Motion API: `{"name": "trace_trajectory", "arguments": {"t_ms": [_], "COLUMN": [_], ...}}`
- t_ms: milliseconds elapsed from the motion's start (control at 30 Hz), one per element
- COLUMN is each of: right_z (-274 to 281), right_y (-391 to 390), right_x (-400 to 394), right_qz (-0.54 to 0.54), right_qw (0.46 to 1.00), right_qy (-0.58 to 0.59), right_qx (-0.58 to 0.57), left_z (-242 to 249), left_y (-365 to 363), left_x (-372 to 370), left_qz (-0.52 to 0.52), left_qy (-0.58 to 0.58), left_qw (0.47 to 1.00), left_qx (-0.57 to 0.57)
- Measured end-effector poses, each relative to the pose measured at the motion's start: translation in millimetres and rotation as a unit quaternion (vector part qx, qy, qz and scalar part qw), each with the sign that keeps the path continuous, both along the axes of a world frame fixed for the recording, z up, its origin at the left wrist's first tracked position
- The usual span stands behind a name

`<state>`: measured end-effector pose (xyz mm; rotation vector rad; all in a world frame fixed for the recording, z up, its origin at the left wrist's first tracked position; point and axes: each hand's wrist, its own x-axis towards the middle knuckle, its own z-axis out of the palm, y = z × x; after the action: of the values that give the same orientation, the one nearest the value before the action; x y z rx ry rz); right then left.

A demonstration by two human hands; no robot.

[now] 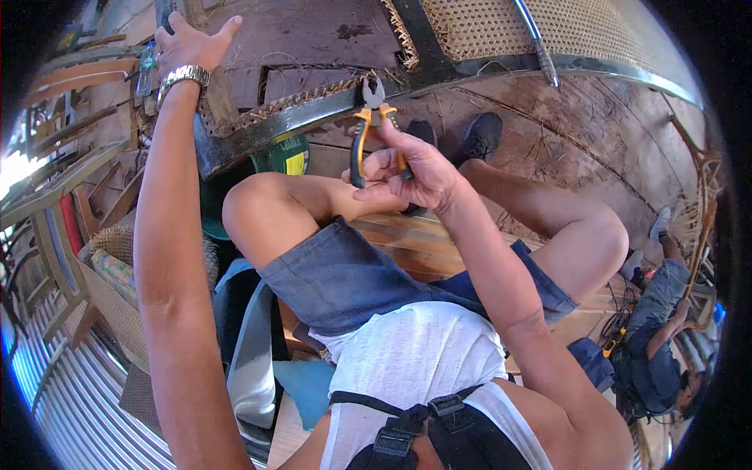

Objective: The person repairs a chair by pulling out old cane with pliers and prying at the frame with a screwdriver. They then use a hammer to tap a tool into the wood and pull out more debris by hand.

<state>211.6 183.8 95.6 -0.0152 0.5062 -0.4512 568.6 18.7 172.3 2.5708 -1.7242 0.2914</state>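
Note:
My right hand (423, 168) is closed around the orange-and-black handles of a pair of pliers (374, 95). The plier jaws are spread apart and point at the edge of a dark wooden frame (309, 108), where frayed cane ends line the rim. My left hand (196, 45), with a metal watch at the wrist, reaches far out to the frame's left end. Its fingers are spread and hold nothing. Woven cane webbing (501, 31) fills the frame's right section, while the section nearer my left hand shows bare floor through it.
A shiny metal rod (537, 41) lies across the webbing. Below the frame, a green bucket (294, 157) stands beside my knee. A plastic bottle (146, 69) and stacked wooden chair parts (55, 196) are on the left. Another person (662, 337) sits at the right.

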Motion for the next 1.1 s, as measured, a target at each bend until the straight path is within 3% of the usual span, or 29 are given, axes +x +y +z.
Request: {"name": "trace_trajectory", "arguments": {"t_ms": [200, 400, 467, 567, 633, 933, 1100], "right_z": [-12, -11, -14, -6, -15, 4, -3], "right_y": [8, 6, 11, 16, 18, 19, 16], "right_x": [18, 19, 25, 32, 33, 34, 30], "right_qz": [-0.082, -0.092, -0.119, -0.131, -0.133, -0.146, -0.162], "right_qw": [0.996, 0.993, 0.975, 0.980, 0.976, 0.985, 0.966], "right_qy": [0.024, -0.063, -0.163, -0.093, -0.121, -0.006, -0.174], "right_qx": [0.013, 0.044, 0.092, 0.117, 0.124, 0.093, 0.099], "left_z": [5, 3, 5, 8, 9, 5, 0], "left_y": [2, 2, 1, 1, 3, 2, -1], "left_x": [-5, -3, -5, -9, -10, -6, 2], "left_qz": [0.009, 0.008, 0.009, 0.013, 0.015, 0.005, 0.010], "left_qy": [0.007, 0.005, 0.002, -0.004, 0.004, 0.001, -0.005], "left_qw": [1.000, 1.000, 1.000, 1.000, 1.000, 1.000, 1.000], "left_qx": [0.002, 0.008, 0.008, 0.016, 0.018, 0.002, 0.017]}}
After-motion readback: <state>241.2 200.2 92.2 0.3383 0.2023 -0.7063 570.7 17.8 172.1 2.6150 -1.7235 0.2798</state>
